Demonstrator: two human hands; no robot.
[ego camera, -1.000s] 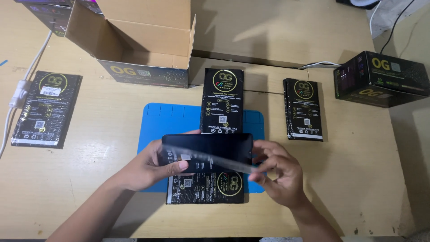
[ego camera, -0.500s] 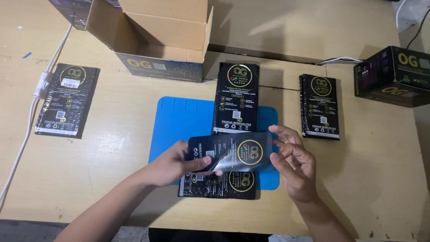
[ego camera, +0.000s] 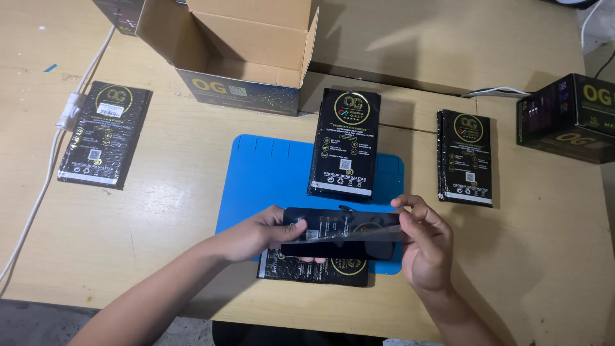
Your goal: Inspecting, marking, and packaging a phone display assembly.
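Observation:
My left hand (ego camera: 256, 234) grips the left end of a flat black screen panel (ego camera: 339, 238) held level above the blue mat (ego camera: 256, 173). My right hand (ego camera: 428, 247) pinches the right end of a thin clear film (ego camera: 359, 224) that lies over the panel's top. Under the panel a black printed pouch (ego camera: 314, 270) lies on the mat's near edge. A stack of the same black pouches (ego camera: 346, 144) rests on the mat's far side.
An open cardboard box (ego camera: 240, 54) stands at the back. More black pouches lie at the left (ego camera: 106, 134) and at the right (ego camera: 466, 157). A dark small box (ego camera: 567, 118) sits far right. A white cable (ego camera: 48, 170) runs down the left side of the wooden table (ego camera: 551, 256).
The panel has turned from tilted, printed side up, to level and lengthwise between my hands. My right hand has closed onto the film's right end.

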